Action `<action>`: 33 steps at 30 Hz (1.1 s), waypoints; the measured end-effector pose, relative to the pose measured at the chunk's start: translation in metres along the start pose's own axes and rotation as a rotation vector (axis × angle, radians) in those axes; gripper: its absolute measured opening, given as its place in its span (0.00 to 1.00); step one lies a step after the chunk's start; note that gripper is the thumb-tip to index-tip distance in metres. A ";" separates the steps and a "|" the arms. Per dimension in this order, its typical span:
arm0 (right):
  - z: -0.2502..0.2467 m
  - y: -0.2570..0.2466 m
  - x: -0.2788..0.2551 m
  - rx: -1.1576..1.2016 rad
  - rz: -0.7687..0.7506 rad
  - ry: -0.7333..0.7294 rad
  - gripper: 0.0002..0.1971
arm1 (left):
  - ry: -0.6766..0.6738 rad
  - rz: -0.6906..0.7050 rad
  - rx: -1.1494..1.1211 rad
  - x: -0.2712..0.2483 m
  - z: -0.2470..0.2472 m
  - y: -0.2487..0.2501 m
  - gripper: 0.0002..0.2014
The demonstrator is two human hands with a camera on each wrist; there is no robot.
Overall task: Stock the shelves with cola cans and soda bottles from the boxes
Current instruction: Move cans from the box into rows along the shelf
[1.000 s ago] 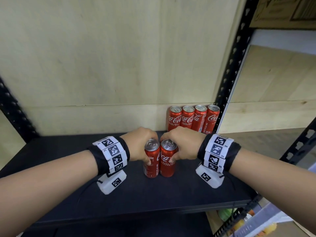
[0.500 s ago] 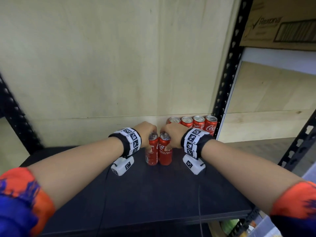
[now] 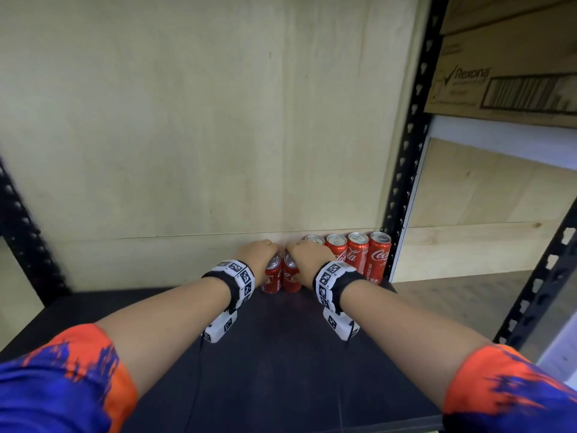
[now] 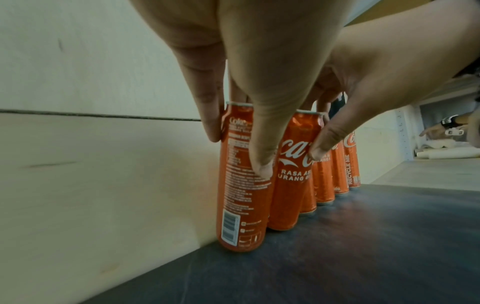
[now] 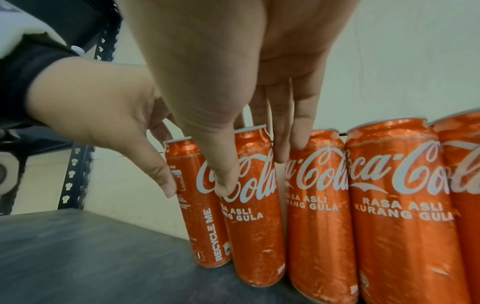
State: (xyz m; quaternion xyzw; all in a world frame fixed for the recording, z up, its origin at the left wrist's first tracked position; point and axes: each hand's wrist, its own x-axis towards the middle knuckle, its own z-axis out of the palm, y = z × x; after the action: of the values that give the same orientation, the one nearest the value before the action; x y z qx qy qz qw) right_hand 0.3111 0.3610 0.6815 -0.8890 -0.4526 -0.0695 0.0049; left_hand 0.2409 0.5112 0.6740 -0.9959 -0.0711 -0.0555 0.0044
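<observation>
your left hand (image 3: 256, 252) grips one cola can (image 3: 272, 278), your right hand (image 3: 307, 256) grips its neighbour (image 3: 291, 276), both upright at the shelf's (image 3: 281, 354) back edge.

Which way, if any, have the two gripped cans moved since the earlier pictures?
Yes: the two gripped cans moved back along the shelf, joining the row of four cans at the back wall.

Six slim red Coca-Cola cans stood upright in one row along the back edge of the black shelf (image 3: 281, 354), against the pale wooden back panel. The leftmost can (image 3: 272, 278) showed its barcode side in the left wrist view; the second can (image 3: 291, 276) touched it. Four more cans (image 3: 359, 257) ran rightward to the black upright post, silver tops up.
</observation>
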 end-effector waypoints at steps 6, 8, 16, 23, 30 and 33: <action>0.012 0.005 0.014 -0.092 0.033 0.064 0.31 | 0.034 0.029 0.000 0.015 0.004 -0.013 0.30; 0.020 0.005 0.019 -0.099 0.032 0.093 0.35 | 0.067 0.060 0.039 0.021 0.005 -0.019 0.34; 0.036 0.011 0.029 -0.133 0.040 0.184 0.31 | 0.078 0.093 0.136 0.037 0.014 -0.026 0.48; 0.041 0.013 0.031 -0.053 0.049 0.207 0.31 | 0.106 0.050 0.170 0.040 0.021 -0.027 0.44; 0.036 0.006 0.023 -0.005 0.068 0.209 0.34 | 0.152 0.014 0.197 0.025 0.022 -0.017 0.39; 0.033 0.003 0.017 0.089 0.079 0.217 0.34 | 0.115 0.005 0.128 0.017 0.015 -0.015 0.40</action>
State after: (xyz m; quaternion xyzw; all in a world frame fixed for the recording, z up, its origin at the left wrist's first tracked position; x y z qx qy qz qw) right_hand 0.3269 0.3754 0.6514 -0.8923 -0.4166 -0.1449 0.0960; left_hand 0.2568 0.5283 0.6606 -0.9889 -0.0717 -0.1079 0.0721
